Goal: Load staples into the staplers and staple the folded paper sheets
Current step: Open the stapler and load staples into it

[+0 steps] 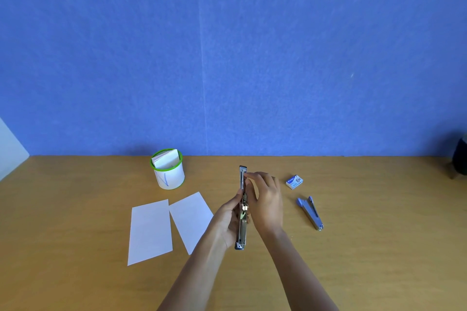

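Observation:
An opened stapler [242, 209] is stretched out flat above the table's middle, its metal channel facing up. My left hand [227, 222] grips its near half from the left. My right hand [265, 199] pinches at the far half of the stapler's channel with its fingertips; whether staples are between them I cannot tell. A second blue stapler [310, 212] lies shut on the table to the right. A small blue staple box [294, 182] sits behind it. Two folded white paper sheets [150, 231] [192, 219] lie side by side at the left.
A white cup with a green rim [169, 171], holding folded papers, stands at the back left near the blue wall. A dark object [458, 159] sits at the far right edge. The wooden table [366, 247] spreads across the lower view.

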Demonstrator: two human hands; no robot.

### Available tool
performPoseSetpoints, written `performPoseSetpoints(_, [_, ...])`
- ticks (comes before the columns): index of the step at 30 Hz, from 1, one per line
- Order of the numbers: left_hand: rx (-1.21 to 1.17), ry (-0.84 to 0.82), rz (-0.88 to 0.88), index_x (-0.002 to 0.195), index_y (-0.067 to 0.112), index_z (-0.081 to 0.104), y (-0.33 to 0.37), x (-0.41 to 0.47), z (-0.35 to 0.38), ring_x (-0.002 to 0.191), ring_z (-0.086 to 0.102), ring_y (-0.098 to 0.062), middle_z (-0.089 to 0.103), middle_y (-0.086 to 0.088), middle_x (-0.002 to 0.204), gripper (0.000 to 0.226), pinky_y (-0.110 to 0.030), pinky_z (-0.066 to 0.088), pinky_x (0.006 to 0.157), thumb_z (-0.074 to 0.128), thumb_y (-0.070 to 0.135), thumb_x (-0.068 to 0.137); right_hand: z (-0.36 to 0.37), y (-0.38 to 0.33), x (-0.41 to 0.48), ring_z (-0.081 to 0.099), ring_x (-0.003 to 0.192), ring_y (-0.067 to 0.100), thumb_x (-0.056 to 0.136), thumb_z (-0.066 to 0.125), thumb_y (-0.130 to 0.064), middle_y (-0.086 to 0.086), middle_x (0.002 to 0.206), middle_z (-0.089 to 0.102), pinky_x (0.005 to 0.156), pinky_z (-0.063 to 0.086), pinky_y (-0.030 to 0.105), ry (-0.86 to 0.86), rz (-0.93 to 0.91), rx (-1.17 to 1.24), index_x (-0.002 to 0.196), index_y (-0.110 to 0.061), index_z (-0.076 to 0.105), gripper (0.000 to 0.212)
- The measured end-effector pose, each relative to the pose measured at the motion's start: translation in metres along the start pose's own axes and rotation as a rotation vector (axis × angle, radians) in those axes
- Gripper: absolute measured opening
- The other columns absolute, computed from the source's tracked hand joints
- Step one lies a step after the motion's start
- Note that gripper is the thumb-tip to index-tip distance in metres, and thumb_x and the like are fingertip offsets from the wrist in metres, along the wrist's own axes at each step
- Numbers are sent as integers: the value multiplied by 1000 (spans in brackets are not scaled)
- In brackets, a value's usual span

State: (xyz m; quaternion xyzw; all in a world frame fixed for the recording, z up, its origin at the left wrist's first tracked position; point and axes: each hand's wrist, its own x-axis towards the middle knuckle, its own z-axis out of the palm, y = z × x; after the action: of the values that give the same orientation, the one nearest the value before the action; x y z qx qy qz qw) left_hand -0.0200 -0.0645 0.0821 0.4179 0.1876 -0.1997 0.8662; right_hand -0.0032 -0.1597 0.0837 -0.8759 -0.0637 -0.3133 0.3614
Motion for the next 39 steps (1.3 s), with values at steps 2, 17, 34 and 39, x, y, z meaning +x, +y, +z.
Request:
performPoseSetpoints(2, [-25,9,11,84,12,68,3,-1,-1,63,52,-16,56,-2,70,21,-26,41,61,63,32,87,2,-2,-5,54,91,17,90,61,-13,-4,100,65,75,48,27,-7,-18,10,101,-18,69,15])
performPoseSetpoints(17, [-105,-15,75,80,14,75,8,-2,-6,57,57,-12,60,1,62,21,-24,49,60,70,34,76,-6,-13,-14,63,76,6,89,64,-18,-10,82,67,68,48,16,19,63,346,89,-19,59,5])
performPoseSetpoints(34, [806,293,658,90,19,75,15,-13,10,74,64,-4,72,10,78,16,-6,43,61,63,30,89,-9,-27,3,62,82,19,95,46,-4,8,82,65,78,52,27,-229,1187,1439,92,-2,67,21])
performPoseSetpoints(39, [1118,411,859,113,12,69,12,-15,18,96,63,-16,70,-2,108,25,-18,46,79,61,20,90,-11,-28,2,69,65,14,97,44,-8,6,72,70,61,57,22,-301,1251,1567,87,-3,68,26])
